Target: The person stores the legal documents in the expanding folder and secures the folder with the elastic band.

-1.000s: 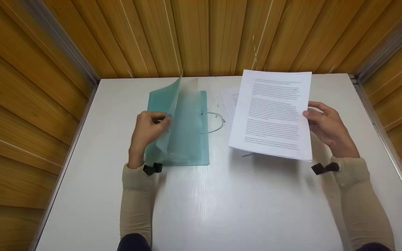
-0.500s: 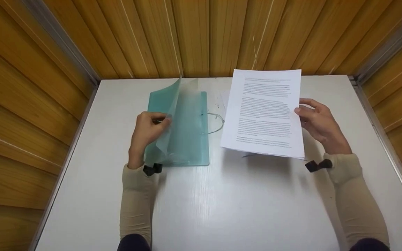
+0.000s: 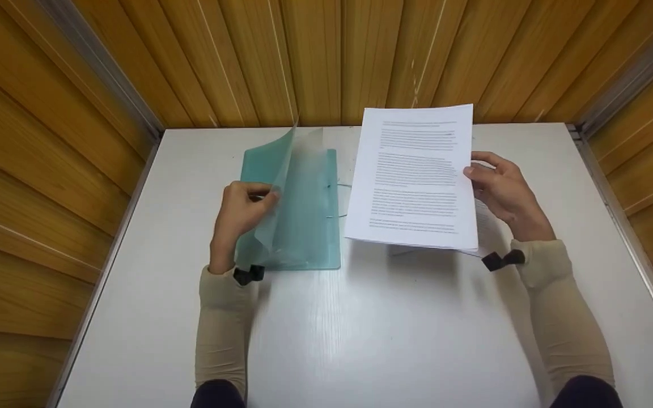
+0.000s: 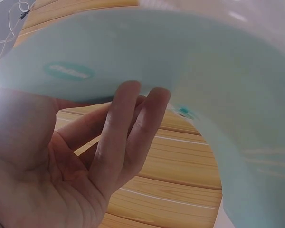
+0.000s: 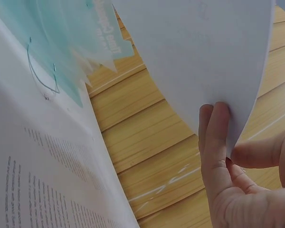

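On the left of the table lies a translucent green plastic folder (image 3: 310,215), its cover and inner clear sheets lifted. My left hand (image 3: 244,204) pinches the raised cover by its edge; in the left wrist view the cover (image 4: 114,52) bends over the fingers. To the right, my right hand (image 3: 502,187) grips a stack of printed paper (image 3: 414,181) at its right edge, thumb in front and fingers behind. The stack is raised above the table, tilted, its blank back (image 5: 204,52) showing in the right wrist view.
Beneath the held stack, more printed sheets (image 5: 52,175) lie on the white table (image 3: 326,334), mostly hidden in the head view. An elastic cord loop (image 5: 40,71) sticks out from the folder's right edge. Wood-plank walls (image 3: 315,56) close off the back and sides.
My right hand has carried the paper stack leftward and slightly up, closer to the folder, covering part of the elastic loop. The left hand keeps its pinch on the cover, unmoved.
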The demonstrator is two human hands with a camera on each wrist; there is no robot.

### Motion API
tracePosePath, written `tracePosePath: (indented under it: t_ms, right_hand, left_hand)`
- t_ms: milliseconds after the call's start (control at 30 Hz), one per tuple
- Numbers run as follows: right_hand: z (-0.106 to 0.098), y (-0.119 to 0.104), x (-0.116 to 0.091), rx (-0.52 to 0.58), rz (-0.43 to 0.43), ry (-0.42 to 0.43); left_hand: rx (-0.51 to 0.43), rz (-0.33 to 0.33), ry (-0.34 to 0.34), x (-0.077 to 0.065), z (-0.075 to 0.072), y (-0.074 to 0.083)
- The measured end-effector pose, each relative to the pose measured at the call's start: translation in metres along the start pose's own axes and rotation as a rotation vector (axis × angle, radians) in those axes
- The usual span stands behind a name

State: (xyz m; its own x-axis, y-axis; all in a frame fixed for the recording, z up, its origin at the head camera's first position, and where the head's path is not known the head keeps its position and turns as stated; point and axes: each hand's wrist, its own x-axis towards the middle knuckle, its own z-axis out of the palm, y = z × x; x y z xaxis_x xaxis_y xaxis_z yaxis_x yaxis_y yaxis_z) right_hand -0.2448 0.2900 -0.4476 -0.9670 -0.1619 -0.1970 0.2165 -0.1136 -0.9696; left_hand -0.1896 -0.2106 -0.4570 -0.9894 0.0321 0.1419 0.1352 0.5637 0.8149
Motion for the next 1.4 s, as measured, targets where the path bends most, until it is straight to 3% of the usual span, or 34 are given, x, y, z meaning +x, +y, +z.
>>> tracePosePath:
  t_ms: [533, 900, 1400]
  right_hand:
    - [0.025, -0.004, 0.018, 0.008, 0.010, -0.017]
    - [0.045, -0.010, 0.029, 0.069, -0.011, -0.095]
    - [0.082, -0.006, 0.050, 0.014, 0.016, -0.114]
  left_hand:
    - [-0.010, -0.019, -0.006, 0.000, 0.000, 0.002]
    - [-0.017, -0.005, 0.012, 0.000, 0.001, 0.004]
    - [-0.018, -0.028, -0.010, -0.002, -0.002, 0.003]
